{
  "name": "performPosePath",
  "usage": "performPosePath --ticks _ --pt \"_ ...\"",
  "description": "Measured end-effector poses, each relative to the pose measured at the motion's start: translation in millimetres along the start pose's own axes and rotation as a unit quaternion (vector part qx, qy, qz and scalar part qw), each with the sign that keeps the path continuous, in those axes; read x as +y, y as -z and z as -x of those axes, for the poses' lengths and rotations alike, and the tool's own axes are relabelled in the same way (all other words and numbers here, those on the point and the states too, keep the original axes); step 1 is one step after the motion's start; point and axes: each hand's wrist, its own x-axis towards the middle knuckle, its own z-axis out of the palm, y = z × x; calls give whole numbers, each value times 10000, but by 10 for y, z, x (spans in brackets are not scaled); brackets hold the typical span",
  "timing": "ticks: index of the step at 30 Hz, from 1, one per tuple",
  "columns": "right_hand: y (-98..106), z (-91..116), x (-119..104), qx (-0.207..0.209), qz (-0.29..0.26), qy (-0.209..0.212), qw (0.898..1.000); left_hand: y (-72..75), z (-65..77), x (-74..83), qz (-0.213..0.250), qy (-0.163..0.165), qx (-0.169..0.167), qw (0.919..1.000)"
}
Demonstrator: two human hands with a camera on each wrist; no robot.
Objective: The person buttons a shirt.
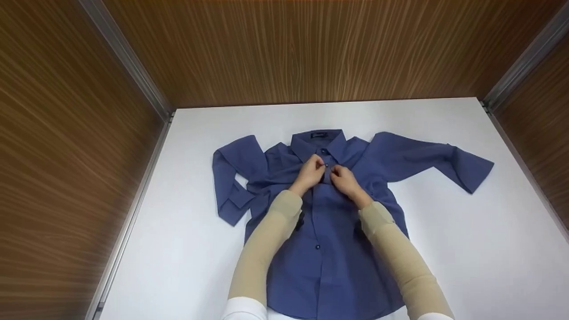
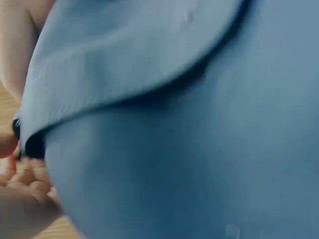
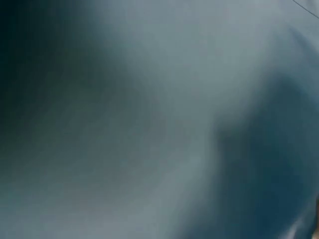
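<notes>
Head view, left edge: a wood-grain panel (image 1: 66,155) stood beside a white table (image 1: 191,266). The blue shirt (image 1: 289,262) lay front up, its body at centre and lower centre. At centre left, one shirt sleeve (image 1: 242,153) was bent back on itself, its end near the shirt's side. Under the collar (image 1: 301,144), the left hand (image 1: 310,172) pinched the shirt front between thumb and fingers; in the left wrist view, fingers showed at the cloth edge, far left. Lower centre: a lower button (image 1: 318,247). Between the hands: an upper button (image 1: 326,165). Just right of that, the right hand (image 1: 344,179) pinched the front, fingers curled; right wrist view too blurred to add detail. At centre right, the other shirt sleeve (image 1: 413,155) reached outward, bent near its cuff
</notes>
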Motion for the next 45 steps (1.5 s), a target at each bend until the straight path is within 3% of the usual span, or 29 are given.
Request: performPosePath --ticks 2,3,4,6,8,9,12,15,18,22,28,32,40,42,45 --pt "44 24 -23 -105 649 366 9972 -22 -76 -402 -915 -169 -132 9956" --pt "75 40 -30 -197 998 582 9931 31 -66 -459 -1347 71 -351 9902" --pt "111 60 -38 -287 1348 751 9876 165 17 -365 -1853 351 -609 9802" --pt "189 105 -41 -515 2036 939 9732 487 241 -58 -2733 904 -1218 9499" --pt "266 162 -30 -830 2666 908 9559 813 498 292 -3231 1220 -1673 9234" --pt "297 187 -20 -1046 2898 842 9476 951 612 453 -3378 1379 -1890 9117" --pt "338 261 -5 -1693 3325 390 9270 1090 747 424 -3544 1446 -2222 8967" --pt "328 307 6 -2278 3342 22 9146 1127 815 401 -3579 1592 -2664 8807" --pt "291 309 7 -2572 3296 -258 9081 1114 829 387 -3597 1700 -2995 8672" --pt "257 234 9 -2722 3309 -495 9022 1099 789 354 -3559 1849 -3069 8631" --pt "262 34 36 -2851 3446 -682 8918 1110 663 260 -3553 1839 -2930 8684" --pt "278 -68 72 -2815 3499 -726 8905 1088 564 198 -3491 1877 -2849 8728" --pt "311 -126 175 -2801 3424 -821 8931 1013 461 111 -3664 1864 -2854 8658" --pt "313 -140 187 -2684 3439 -782 8964 993 449 122 -3837 1764 -2763 8633" --pt "292 -142 176 -2468 3627 -618 8965 937 460 178 -4348 1415 -2541 8523"
